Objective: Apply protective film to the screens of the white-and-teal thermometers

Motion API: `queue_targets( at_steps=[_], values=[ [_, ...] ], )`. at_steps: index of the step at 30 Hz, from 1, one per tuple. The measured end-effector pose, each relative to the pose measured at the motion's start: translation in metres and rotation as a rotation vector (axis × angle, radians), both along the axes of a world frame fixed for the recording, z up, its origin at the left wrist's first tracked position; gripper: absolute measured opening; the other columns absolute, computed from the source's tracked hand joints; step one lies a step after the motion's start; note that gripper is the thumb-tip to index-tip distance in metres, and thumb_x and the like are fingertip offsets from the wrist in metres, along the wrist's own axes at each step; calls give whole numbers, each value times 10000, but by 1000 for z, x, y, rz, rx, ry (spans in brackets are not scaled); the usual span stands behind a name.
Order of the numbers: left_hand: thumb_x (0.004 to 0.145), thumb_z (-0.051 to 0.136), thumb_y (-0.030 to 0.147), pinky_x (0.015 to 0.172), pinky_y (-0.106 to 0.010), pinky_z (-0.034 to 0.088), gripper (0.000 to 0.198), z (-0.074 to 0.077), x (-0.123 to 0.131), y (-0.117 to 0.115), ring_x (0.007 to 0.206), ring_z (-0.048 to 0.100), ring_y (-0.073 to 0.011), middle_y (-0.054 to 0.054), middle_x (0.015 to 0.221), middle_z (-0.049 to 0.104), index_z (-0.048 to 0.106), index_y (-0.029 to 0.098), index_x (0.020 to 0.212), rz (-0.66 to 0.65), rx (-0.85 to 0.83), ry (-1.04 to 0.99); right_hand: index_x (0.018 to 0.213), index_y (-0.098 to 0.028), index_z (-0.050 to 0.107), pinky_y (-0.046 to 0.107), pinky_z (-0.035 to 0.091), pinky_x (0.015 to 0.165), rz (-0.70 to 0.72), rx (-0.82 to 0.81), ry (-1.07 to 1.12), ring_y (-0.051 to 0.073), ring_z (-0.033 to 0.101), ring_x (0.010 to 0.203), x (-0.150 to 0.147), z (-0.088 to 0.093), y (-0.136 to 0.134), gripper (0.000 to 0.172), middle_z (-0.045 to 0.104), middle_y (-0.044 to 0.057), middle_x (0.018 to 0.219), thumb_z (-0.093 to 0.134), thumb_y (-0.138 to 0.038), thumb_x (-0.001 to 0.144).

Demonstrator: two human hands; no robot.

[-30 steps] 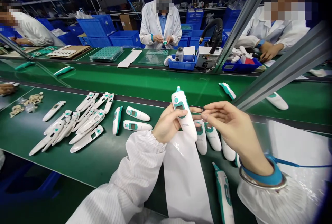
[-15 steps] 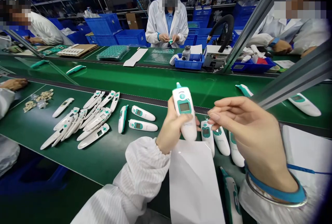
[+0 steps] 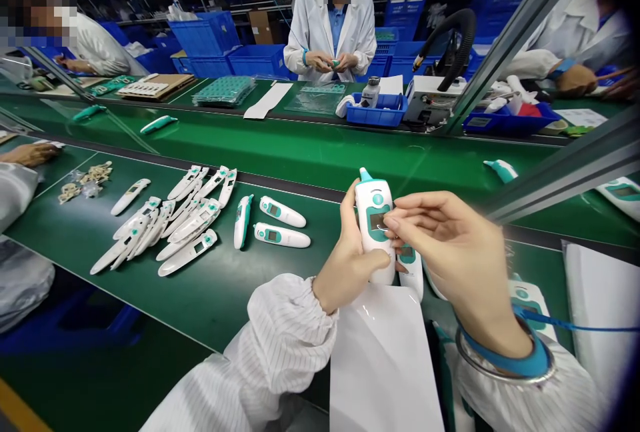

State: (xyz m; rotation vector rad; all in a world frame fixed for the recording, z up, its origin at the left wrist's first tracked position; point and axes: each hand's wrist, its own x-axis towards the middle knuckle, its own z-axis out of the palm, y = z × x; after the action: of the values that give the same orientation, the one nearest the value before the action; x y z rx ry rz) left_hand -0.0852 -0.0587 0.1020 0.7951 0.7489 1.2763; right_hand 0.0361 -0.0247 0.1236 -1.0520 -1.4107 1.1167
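Observation:
My left hand (image 3: 347, 262) is wrapped round a white and teal thermometer (image 3: 374, 219), held upright with its display facing me. My right hand (image 3: 450, 252) is beside it, thumb and fingertips pinched together and touching the display; whether they hold anything is too small to tell. Under my hands a white sheet (image 3: 383, 352) lies on the green bench (image 3: 210, 292). More finished thermometers (image 3: 530, 302) lie below my right hand, partly hidden by it.
Three thermometers (image 3: 280, 213) and a pile of white shell halves (image 3: 170, 225) lie at left. A green conveyor (image 3: 280, 152) carries single thermometers. Across it stand blue trays (image 3: 377, 112), a machine with a black hose (image 3: 435, 95) and people in white coats. A metal strut (image 3: 565, 165) slants at right.
My right hand has moved in from a gap beside the thermometer to touch its display. The left hand has turned the thermometer more upright. The view has shifted a little.

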Motion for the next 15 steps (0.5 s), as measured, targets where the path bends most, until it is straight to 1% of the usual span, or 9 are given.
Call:
queue_targets(
  at_steps=[8, 15],
  values=[
    [680, 547, 3, 721, -365, 574, 1031, 3, 1, -2, 911, 631, -203, -19, 1058, 541, -16, 396, 1448, 0, -13, 31, 866, -210, 671, 168, 595, 521, -67, 68, -63, 119, 689, 664, -1, 0, -3, 164, 713, -10, 770, 759, -179, 732],
    [695, 541, 2, 791, -407, 561, 1010, 2, 2, -2, 916, 635, -194, -17, 1108, 522, 6, 416, 1444, -3, -3, 5, 888, -205, 665, 191, 603, 529, -71, 87, -73, 127, 690, 672, -1, 0, -3, 165, 709, -3, 772, 751, -193, 747]
  ],
)
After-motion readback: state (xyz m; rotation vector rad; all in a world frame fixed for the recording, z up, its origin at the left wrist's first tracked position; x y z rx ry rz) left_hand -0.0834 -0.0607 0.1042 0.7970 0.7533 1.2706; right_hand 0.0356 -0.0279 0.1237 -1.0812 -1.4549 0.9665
